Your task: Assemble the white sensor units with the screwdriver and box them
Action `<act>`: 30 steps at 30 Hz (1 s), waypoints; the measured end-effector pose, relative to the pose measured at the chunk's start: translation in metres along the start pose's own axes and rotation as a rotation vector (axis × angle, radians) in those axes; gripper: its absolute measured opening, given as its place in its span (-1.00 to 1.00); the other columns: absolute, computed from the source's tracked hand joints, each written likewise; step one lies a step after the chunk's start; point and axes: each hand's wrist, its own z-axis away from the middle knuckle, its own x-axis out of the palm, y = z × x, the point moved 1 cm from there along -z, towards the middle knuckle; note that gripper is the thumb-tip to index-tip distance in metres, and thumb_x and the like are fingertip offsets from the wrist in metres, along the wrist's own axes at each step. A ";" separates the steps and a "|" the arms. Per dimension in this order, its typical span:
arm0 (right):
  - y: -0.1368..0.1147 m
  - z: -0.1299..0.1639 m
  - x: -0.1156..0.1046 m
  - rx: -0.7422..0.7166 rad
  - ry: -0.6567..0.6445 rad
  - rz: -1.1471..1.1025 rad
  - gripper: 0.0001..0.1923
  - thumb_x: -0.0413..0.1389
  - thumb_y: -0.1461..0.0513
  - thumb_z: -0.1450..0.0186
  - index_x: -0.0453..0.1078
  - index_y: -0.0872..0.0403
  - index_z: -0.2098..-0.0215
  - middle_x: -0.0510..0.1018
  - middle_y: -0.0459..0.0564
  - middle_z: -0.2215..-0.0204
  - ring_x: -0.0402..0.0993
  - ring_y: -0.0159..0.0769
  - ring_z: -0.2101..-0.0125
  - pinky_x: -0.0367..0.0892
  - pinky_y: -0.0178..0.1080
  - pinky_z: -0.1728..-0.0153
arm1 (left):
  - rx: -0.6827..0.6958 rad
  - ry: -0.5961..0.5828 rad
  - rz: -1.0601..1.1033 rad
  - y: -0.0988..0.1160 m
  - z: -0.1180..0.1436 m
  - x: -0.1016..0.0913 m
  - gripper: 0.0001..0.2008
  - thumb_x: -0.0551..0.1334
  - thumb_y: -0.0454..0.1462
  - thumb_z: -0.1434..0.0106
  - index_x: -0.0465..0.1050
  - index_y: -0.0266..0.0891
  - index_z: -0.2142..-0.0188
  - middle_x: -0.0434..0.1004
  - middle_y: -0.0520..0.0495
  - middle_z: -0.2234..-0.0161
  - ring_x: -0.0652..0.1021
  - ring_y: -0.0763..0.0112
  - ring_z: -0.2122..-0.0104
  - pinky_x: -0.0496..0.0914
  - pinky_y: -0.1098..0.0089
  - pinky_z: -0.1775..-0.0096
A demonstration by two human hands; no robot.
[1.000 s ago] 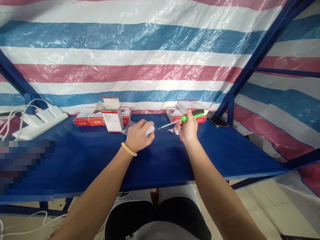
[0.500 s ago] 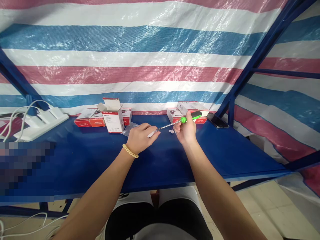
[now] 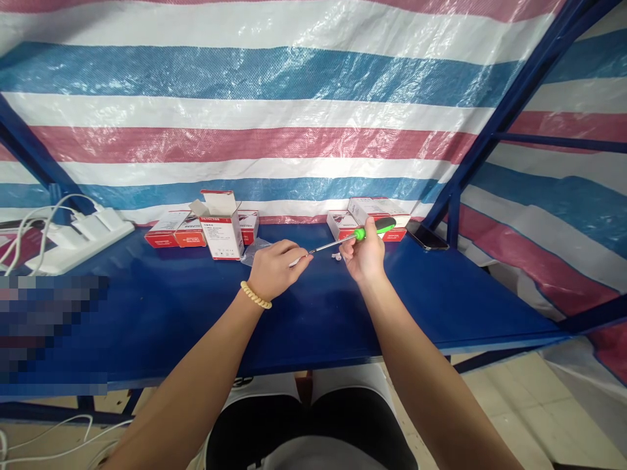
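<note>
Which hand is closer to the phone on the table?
The right hand, gripping the screwdriver, sits just left of the phone. The left hand, pinching a small white part, is farther left, near the open box.

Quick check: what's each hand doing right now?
Left hand: closed on a small white part.
Right hand: closed on the green-handled screwdriver, tip at the part.

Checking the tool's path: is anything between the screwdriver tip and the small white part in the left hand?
Nothing visible: the green-handled screwdriver in the right hand meets the small white part at the left hand.
</note>
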 end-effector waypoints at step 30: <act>0.003 0.001 -0.003 -0.209 -0.064 0.158 -0.52 0.16 -0.10 -0.19 0.15 0.04 0.59 0.25 -0.24 0.84 0.16 -0.50 0.84 0.02 -0.42 0.84 | -0.063 -0.118 -0.072 -0.005 0.003 0.002 -0.80 0.24 -0.20 -0.26 0.56 -0.19 0.44 0.58 -0.03 0.41 0.54 0.47 0.43 0.34 0.47 0.45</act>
